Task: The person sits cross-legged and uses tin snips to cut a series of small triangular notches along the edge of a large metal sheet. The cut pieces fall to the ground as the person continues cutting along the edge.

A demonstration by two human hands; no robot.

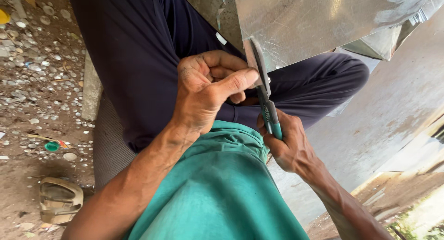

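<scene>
Snips point(267, 105) with green handles sit in our right hand point(289, 145), grip closed around them, blades biting the edge of the metal sheet point(314, 18) over our lap. Left hand point(208, 89), grip pinched, presses thumb against the sheet edge beside the blades.

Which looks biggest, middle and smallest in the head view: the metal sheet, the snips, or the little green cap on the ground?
1. Metal sheet, biggest by far.
2. Snips, gripped by the right hand.
3. Green cap, smallest, though it lies farther from the camera, which shrinks it.
</scene>
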